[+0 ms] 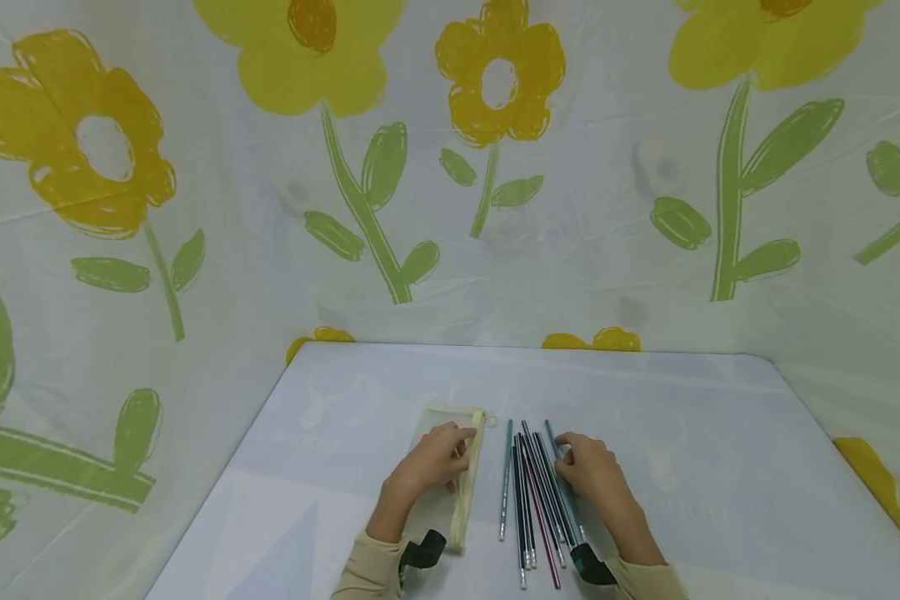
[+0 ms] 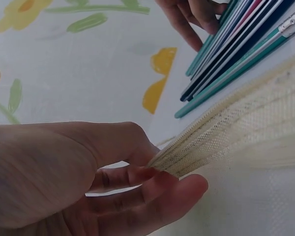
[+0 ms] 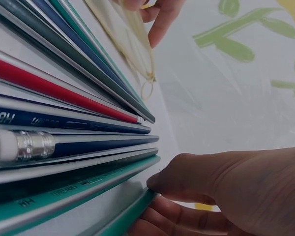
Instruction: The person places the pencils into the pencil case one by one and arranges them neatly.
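My left hand point(image 1: 433, 456) pinches the zipped edge of a cream mesh pouch point(image 1: 459, 521) lying on the table. In the left wrist view, the mesh pouch point(image 2: 236, 120) rises to the thumb and fingertips. Several pencils point(image 1: 534, 492) in dark blue, green and red lie side by side, right of the pouch. At the right of this bunch, my right hand point(image 1: 596, 469) holds a green pencil point(image 3: 130, 212) between thumb and fingers near one end. One teal pencil point(image 1: 506, 483) lies slightly apart, nearest the pouch. White erasers in silver ferrules show on some pencils.
A white table point(image 1: 720, 475) with faint printing carries everything. Behind it hangs a white sheet point(image 1: 585, 258) with yellow flowers and green stems, meeting the table's back edge. A small loop point(image 3: 147, 89) hangs from the pouch's far corner.
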The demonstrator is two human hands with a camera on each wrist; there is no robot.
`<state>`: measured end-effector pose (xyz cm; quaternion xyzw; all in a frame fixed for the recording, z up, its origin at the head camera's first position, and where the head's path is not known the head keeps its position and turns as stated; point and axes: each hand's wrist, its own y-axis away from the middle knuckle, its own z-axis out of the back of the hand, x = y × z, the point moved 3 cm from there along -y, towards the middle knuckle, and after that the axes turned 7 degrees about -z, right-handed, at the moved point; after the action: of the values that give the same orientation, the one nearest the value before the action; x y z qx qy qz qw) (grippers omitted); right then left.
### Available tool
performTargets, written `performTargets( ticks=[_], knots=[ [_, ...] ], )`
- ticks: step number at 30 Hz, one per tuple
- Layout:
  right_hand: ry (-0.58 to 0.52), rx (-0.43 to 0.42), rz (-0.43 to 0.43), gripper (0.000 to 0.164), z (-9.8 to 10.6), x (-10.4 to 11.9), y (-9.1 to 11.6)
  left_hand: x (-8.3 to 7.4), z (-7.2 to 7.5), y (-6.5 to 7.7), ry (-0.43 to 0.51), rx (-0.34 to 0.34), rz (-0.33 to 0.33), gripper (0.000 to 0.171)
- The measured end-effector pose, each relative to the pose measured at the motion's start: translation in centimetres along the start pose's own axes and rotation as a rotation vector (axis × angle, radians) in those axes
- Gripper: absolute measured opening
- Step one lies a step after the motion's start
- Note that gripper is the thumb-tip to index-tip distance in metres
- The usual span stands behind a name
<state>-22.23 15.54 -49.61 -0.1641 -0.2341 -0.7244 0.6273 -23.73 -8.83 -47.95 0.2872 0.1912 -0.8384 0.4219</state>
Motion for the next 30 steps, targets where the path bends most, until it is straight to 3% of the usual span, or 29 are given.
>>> performTargets(
  ticks=[22, 30],
  knots=[
    [0.005, -0.035, -0.01, 0.038, 0.11, 0.04, 0.22, 0.04, 0.88, 0.16, 0.142, -0.044, -0.067, 0.049],
    [-0.009, -0.087, -0.009, 0.039, 0.52, 0.08, 0.02, -0.01, 0.94, 0.09, 0.173, -0.051, -0.071, 0.048]
  ],
)
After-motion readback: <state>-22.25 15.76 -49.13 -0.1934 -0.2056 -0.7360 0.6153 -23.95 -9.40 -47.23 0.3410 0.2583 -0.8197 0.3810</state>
